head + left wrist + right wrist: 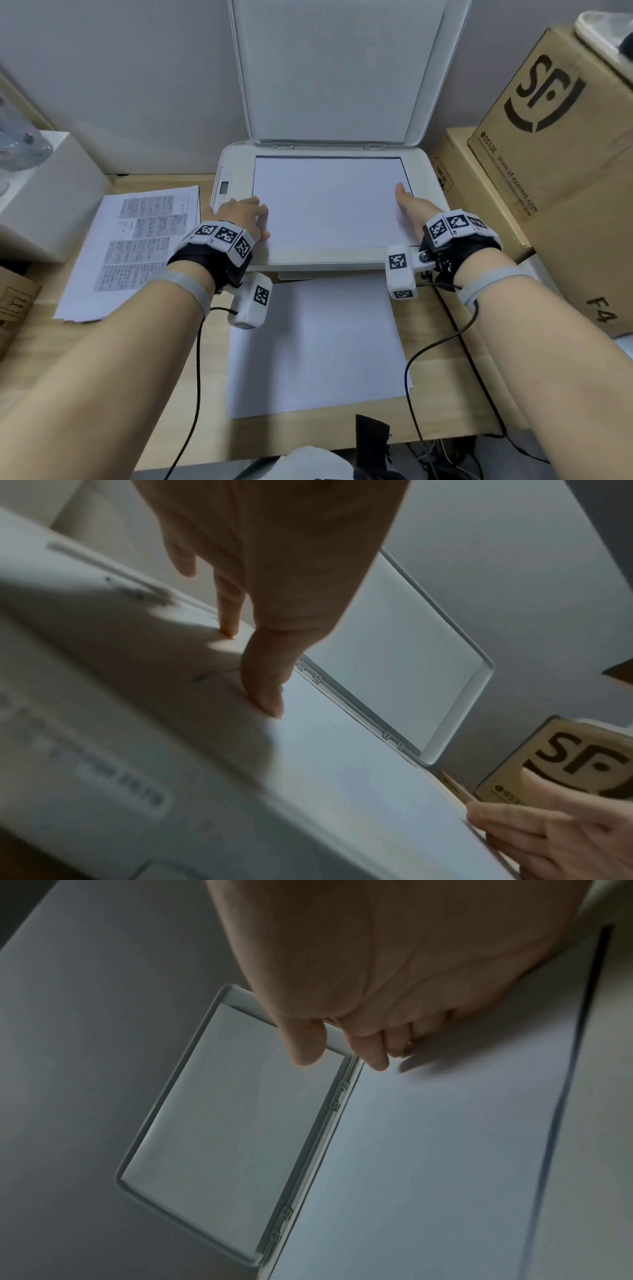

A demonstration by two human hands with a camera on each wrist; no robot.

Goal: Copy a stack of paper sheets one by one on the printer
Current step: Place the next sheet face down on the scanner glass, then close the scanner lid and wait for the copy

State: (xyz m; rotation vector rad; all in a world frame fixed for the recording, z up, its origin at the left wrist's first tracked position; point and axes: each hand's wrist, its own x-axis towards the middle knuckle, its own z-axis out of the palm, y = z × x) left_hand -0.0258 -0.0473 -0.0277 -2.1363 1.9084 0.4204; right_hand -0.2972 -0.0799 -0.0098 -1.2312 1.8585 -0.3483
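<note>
The white printer (pixel 236 161) stands with its lid (pixel 335 68) raised against the wall. A blank-faced sheet (pixel 329 202) lies flat on the scanner glass. My left hand (pixel 250 219) rests on the sheet's left edge, fingers straight; in the left wrist view its fingertips (pixel 267 696) press the paper (pixel 342 764). My right hand (pixel 406 202) lies at the sheet's right edge, and its fingers (pixel 377 1056) touch the paper (pixel 445 1137) without gripping it. A stack of printed sheets (pixel 137 246) lies on the table left of the printer. Blank paper (pixel 315 342) lies in front of the printer.
Brown cardboard boxes (pixel 565 137) crowd the printer's right side. A white box (pixel 44 192) stands at the left, behind the printed stack. Black cables (pixel 442 342) run from both wrists across the wooden table (pixel 445 411) toward its front edge.
</note>
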